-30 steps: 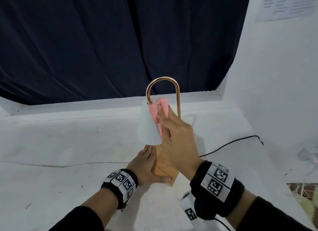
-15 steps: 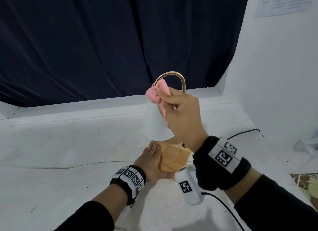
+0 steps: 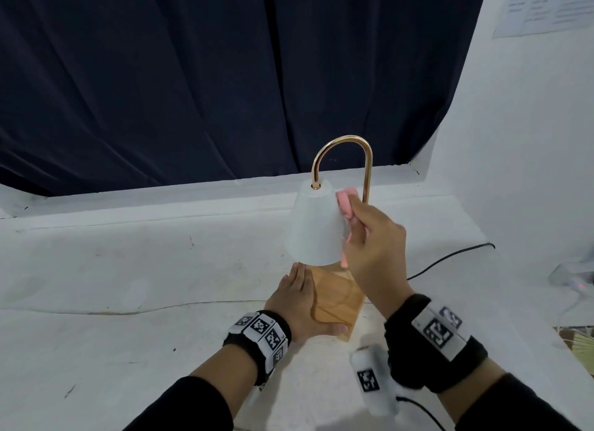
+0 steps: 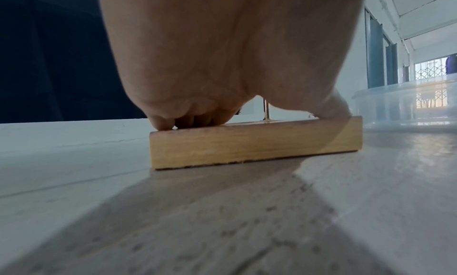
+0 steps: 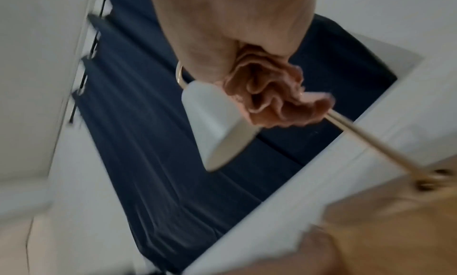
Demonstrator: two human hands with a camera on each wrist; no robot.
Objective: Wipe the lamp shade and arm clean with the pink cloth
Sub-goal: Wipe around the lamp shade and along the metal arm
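- Right hand (image 3: 374, 253) grips the bunched pink cloth (image 3: 346, 204), pressed on the right flank of the white shade (image 3: 316, 228), between shade and the upright leg of the arm (image 3: 366, 173).
- Left hand (image 3: 303, 305) lies flat, fingers straight, on the wooden base (image 3: 337, 302); the left wrist view shows fingertips and thumb bearing down on its top face. It holds nothing, just pins the base.
- Lamp stands upright on the white table (image 3: 128, 270), near the back ledge.
- Risk: shade hangs off one thin curved tube. Side push from the cloth likely swings or twists it, stressing the joint at the shade top (image 3: 316, 186).
- Risk: lamp looks top-heavy for that slab. If the left hand eases off, a hard stroke could tip it or skid it.
- Risk: cloth is a wad, small contact patch. Probably misses the far and left sides of the shade unless the hand goes round.
- Risk: cloth folds sit tight against the arm in the right wrist view; they could snag there on a downstroke.
- Risk: black cord (image 3: 450, 260) trails right of the base; the right forearm may catch it.
- Arch of the arm looks not yet covered.
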